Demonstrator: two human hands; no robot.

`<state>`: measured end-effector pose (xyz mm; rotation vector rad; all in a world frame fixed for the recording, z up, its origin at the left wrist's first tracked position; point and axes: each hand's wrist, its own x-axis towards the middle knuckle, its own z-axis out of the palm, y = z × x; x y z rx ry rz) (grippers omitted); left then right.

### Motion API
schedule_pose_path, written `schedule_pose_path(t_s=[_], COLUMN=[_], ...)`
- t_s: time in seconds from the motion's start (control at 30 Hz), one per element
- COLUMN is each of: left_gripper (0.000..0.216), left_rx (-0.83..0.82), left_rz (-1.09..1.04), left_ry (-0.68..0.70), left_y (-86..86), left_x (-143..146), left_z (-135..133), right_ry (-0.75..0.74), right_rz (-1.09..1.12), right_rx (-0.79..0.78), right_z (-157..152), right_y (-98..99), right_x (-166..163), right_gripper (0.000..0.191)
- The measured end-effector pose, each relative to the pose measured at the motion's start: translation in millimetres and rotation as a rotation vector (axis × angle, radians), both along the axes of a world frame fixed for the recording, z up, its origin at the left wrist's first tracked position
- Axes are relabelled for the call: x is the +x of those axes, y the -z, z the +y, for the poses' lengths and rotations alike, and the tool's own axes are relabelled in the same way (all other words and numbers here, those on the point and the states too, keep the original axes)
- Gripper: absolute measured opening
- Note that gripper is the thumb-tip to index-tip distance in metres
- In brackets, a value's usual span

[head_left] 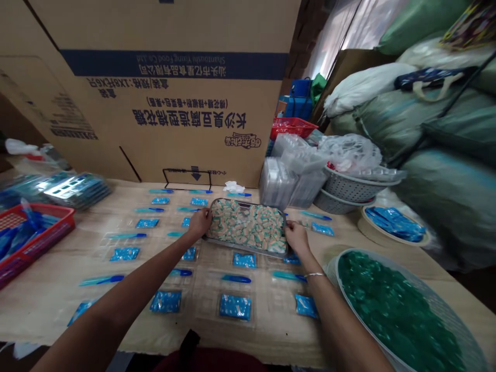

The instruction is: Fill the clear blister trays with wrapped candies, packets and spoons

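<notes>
- Tray of candies spans between my two hands, over blue packets just nearer me than my fingers.
- Left hand clasps its left end; right hand is closed on the right end.
- My judgement: hold it level with an even grip on both ends, so that no candy slides out.

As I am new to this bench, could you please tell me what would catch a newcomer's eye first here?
First, the metal tray of pale wrapped sweets at mid-table, held at its ends by the left hand and right hand. Rows of blue packets lie around it, a large basket of green pieces stands near right, and a huge printed cardboard box fills the back.
</notes>
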<state>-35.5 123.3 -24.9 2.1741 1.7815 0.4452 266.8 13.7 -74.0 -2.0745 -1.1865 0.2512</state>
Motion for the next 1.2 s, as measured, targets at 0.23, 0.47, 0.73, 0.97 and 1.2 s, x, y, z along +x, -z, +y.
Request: schedule_pose_path(t_s=[0.23,0.47,0.73,0.97,1.2], left_gripper=[0.022,0.012,0.005,0.030,0.030], left_rx=[0.130,0.055,-0.121,-0.433,-0.600], left_rz=[0.025,-0.105,-0.556,-0.964,-1.100], left_ry=[0.234,0.556,0.507,0.369,0.343], left_y=[-21.8,-15.5,2.6,13.5,4.1], left_x=[1.7,58.2,58.1,56.9,49.0], left_z=[-24.3,-49.7,-56.3,-69.4,-78.9], right_ry=[-0.175,-0.528,-0.608,-0.631,-0.684], right_rz=[-0.136,-0.172,-0.119,0.447,0.233], right_rx=[-0.001,-0.035,0.079,0.215,0.265], right_z=[-17.6,-15.9,-29.9,-28.9,-31.4], right_y=[-32.4,-45.4,-45.1,-45.9,-49.1], right_x=[-19.6,-66.8,-63.4,-83.4,-96.8], right_gripper=[0.021,0.021,0.014,0.015,0.016])
